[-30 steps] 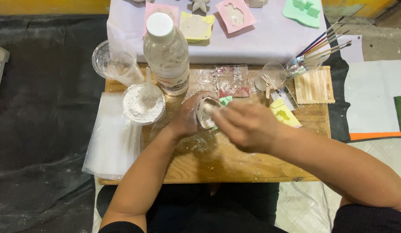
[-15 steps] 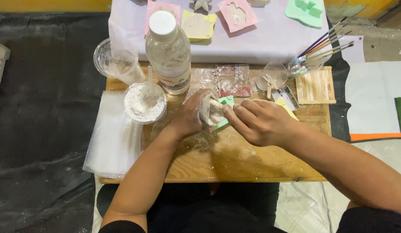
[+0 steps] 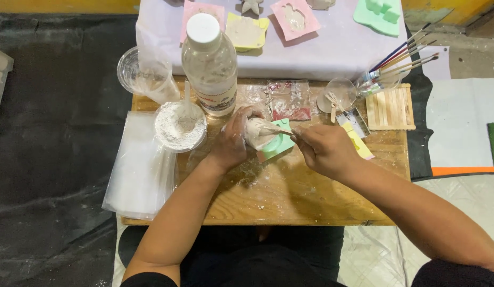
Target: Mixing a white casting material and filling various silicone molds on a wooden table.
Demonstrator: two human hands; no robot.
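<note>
The left hand [image 3: 233,142] is curled around a small clear cup [image 3: 257,132] smeared with white paste, tilting it over a green mould [image 3: 279,143] that lies on the wooden board [image 3: 289,196]. The right hand [image 3: 324,149], just beside it, pinches what looks like a thin stick, its tip at the cup's mouth. Close behind stand a bowl of white powder [image 3: 180,126] and a clear plastic bottle [image 3: 211,66].

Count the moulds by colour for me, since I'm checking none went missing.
Pink moulds: 2, both on the white cloth.
Yellow moulds: 2, one on the cloth, one beside the right hand.
Green moulds: 2, one on the cloth, one under the left hand.
Total: 6.
</note>
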